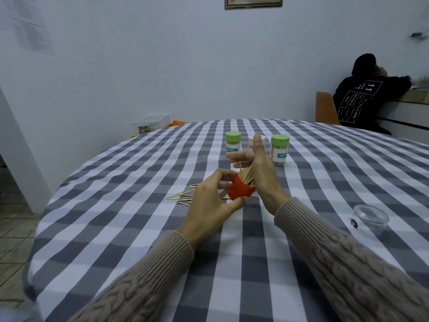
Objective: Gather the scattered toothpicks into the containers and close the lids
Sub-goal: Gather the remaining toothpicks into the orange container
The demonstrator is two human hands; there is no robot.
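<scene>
My left hand [210, 201] grips a red container [239, 189], tilted, above the checked tablecloth. A bundle of toothpicks [247, 174] sticks out of its mouth. My right hand [262, 173] holds that bundle from the right, thumb raised. Loose toothpicks [181, 197] lie scattered on the cloth just left of and under my left hand. Behind stand two closed green-lidded toothpick jars, one at the left [233, 145] and one at the right [279, 149], with a white container [250, 141] between them, partly hidden by my thumb.
A clear plastic lid or cup [371, 216] and a small dark object [354, 223] lie at the right on the table [139, 228]. A person in a dark hoodie [364, 96] sits at the far right by an orange chair [325, 110]. A box [151, 124] stands beyond the table's far edge.
</scene>
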